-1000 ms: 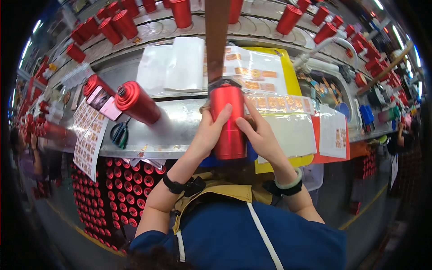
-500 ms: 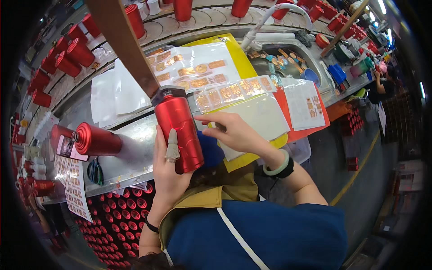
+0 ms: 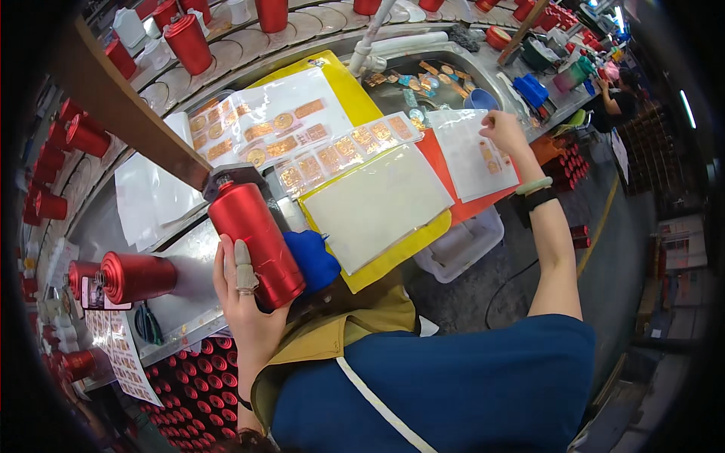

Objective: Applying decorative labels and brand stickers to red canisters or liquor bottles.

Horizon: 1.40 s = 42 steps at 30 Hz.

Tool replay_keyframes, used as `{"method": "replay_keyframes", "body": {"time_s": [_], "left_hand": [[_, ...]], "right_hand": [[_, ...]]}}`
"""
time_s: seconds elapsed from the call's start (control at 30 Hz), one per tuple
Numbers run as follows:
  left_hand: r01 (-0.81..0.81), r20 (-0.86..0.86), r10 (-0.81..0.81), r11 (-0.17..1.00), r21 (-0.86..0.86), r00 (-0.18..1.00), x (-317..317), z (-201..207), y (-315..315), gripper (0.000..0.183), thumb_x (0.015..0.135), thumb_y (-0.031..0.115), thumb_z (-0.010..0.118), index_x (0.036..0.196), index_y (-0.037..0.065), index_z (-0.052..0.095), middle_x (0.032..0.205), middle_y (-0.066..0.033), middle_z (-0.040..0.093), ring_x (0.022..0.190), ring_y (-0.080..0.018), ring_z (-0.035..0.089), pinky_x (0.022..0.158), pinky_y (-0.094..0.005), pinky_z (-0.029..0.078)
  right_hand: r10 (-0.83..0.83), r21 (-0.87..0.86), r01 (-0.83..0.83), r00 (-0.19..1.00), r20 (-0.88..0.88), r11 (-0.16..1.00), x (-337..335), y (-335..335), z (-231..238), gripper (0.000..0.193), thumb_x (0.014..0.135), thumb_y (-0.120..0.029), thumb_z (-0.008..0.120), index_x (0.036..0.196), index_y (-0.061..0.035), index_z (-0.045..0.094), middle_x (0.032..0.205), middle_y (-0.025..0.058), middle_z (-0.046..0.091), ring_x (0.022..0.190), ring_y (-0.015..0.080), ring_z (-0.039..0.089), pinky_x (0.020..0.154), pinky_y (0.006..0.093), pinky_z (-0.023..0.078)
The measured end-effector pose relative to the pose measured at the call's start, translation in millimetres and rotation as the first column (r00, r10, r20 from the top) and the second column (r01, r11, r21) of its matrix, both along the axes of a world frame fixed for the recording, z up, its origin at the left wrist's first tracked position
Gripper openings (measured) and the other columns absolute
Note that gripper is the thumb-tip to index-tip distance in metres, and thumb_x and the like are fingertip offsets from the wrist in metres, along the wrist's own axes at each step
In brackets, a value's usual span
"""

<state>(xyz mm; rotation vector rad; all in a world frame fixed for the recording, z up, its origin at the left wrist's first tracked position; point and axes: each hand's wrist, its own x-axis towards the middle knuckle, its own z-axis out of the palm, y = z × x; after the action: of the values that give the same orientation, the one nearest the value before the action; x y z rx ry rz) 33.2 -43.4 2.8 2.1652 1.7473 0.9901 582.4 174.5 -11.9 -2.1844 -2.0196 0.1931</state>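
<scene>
The person wears a dark blue top crossed by 1 thin white strap, over an olive-yellow apron or collar. The left hand (image 3: 245, 302) has a pale cot on 1 finger; the right hand (image 3: 504, 132) has 2 wristbands, pale green and black. A dark band, possibly a watch, shows near the left forearm.

The red bottle (image 3: 255, 243) looks like smooth satin-glossy metal, the sticker sheets (image 3: 474, 151) glossy clear plastic film, the workbench (image 3: 189, 268) seemingly brushed metal, the blue cloth (image 3: 311, 258) matt.

sticker sheet (image 3: 476, 155) details too small
</scene>
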Motion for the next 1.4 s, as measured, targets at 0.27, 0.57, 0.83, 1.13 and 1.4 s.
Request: {"method": "replay_keyframes", "body": {"time_s": [0.27,0.57,0.83,1.13,1.4], "left_hand": [[-0.012,-0.034,0.012,1.000,-0.002,0.999,3.8,2.6,1.7,0.103,0.064,0.005,0.090,0.156,0.003,0.042,0.164,-0.0206,0.035,0.147,-0.0441,0.037,0.117,-0.0501,0.037],[-0.060,-0.016,0.059,0.996,-0.063,0.998,10.7,11.0,-3.3,0.099,0.068,0.005,0.088,0.155,0.003,0.042,0.163,-0.0215,0.036,0.147,-0.0437,0.037,0.118,-0.0505,0.038],[-0.083,-0.037,0.080,0.993,-0.085,0.996,8.0,6.9,-5.8,0.105,0.068,0.014,0.093,0.158,0.006,0.039,0.163,-0.0223,0.036,0.148,-0.0433,0.037,0.118,-0.0493,0.037],[-0.061,-0.059,0.058,0.996,-0.058,0.997,5.0,8.2,-2.4,0.102,0.066,0.004,0.089,0.156,0.004,0.041,0.164,-0.0205,0.035,0.148,-0.0434,0.037,0.118,-0.0499,0.037],[-0.023,-0.052,0.021,0.998,-0.052,0.998,5.0,8.1,-1.5,0.104,0.065,0.006,0.090,0.156,0.002,0.040,0.165,-0.0196,0.034,0.148,-0.0430,0.036,0.119,-0.0499,0.036]], "right_hand": [[-0.144,-0.044,0.138,0.955,-0.258,0.990,25.8,18.2,-24.5,0.022,0.088,-0.016,0.074,0.100,0.0018,0.073,0.086,0.0118,0.073,0.077,0.0229,0.070,0.075,0.0373,0.057],[-0.415,-0.469,-0.096,0.337,-0.845,0.878,-137.7,155.6,-71.4,0.025,0.101,-0.005,0.060,0.124,0.0047,0.059,0.097,0.0147,0.069,0.080,0.0209,0.070,0.068,0.0325,0.061],[-0.625,-0.629,-0.057,0.071,-0.777,0.775,-138.2,187.3,-114.8,0.009,0.093,0.006,0.051,0.098,0.0021,0.057,0.075,0.0097,0.058,0.059,0.0211,0.058,0.052,0.0331,0.050],[-0.433,-0.538,-0.083,0.498,-0.752,0.839,-53.2,38.0,51.4,0.044,0.088,0.003,0.051,0.132,0.0012,0.058,0.112,0.0142,0.068,0.094,0.0231,0.068,0.080,0.0367,0.059],[-0.007,-0.189,0.041,0.984,0.177,0.981,-19.6,-87.0,-33.4,0.060,0.095,0.000,0.050,0.154,-0.0093,0.045,0.161,0.0240,0.039,0.152,0.0412,0.031,0.121,0.0472,0.032]]}}
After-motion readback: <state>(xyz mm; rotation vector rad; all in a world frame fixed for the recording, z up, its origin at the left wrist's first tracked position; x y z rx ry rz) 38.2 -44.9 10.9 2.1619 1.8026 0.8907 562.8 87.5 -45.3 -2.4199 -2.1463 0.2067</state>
